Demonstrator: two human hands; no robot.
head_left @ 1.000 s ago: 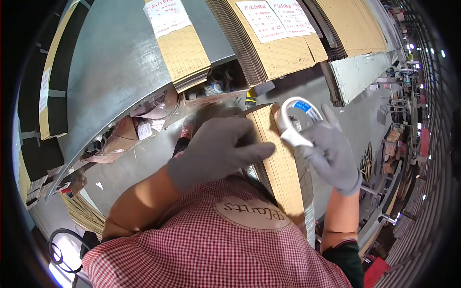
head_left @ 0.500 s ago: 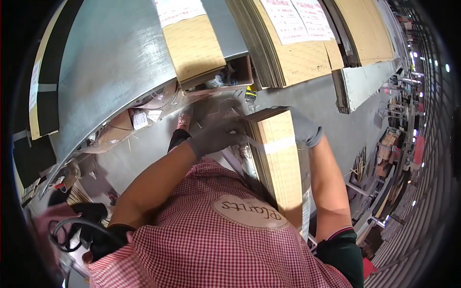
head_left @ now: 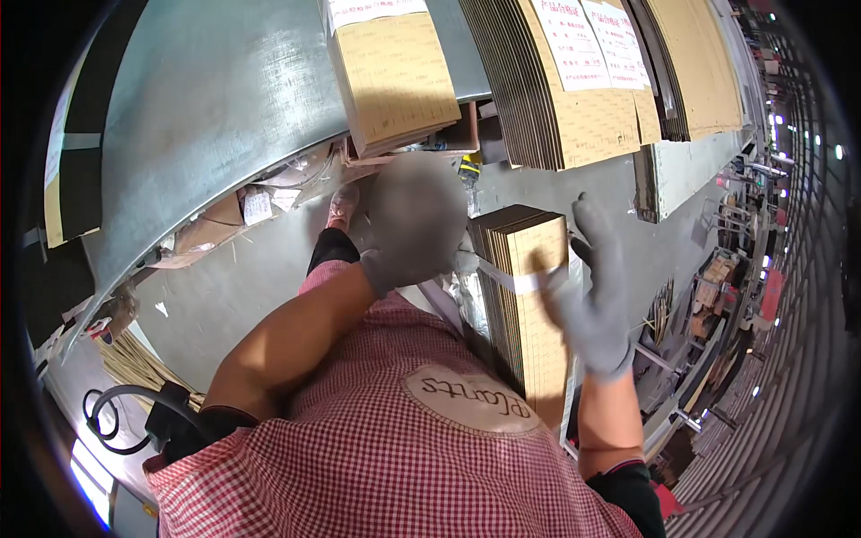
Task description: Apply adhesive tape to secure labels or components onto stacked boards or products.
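Observation:
A tall bundle of thin tan boards (head_left: 538, 332) stands upright in front of me, leaning against or close to my apron. A pale band (head_left: 516, 280) crosses its face near the top and runs round its left edge toward my left hand. My left hand (head_left: 404, 238), in a grey glove, is just left of the bundle's top; a round grey blur hides its fingers, so I cannot tell what they hold. To the right of the bundle, my gloved right hand (head_left: 599, 300) is open, fingers apart, with one or more fingers blurred near the band.
A metal-topped table (head_left: 224, 90) lies ahead on the left, bearing a labelled board stack (head_left: 399, 81). Larger board stacks (head_left: 574, 117) stand ahead on the right. Under the table's edge are boxes and scraps (head_left: 215, 224). Racks and loose goods (head_left: 717, 278) line the far right.
My right hand has come from behind the bundle's far right corner toward me and opened out. My left hand has moved slightly up and left. The band now lies lower across the bundle.

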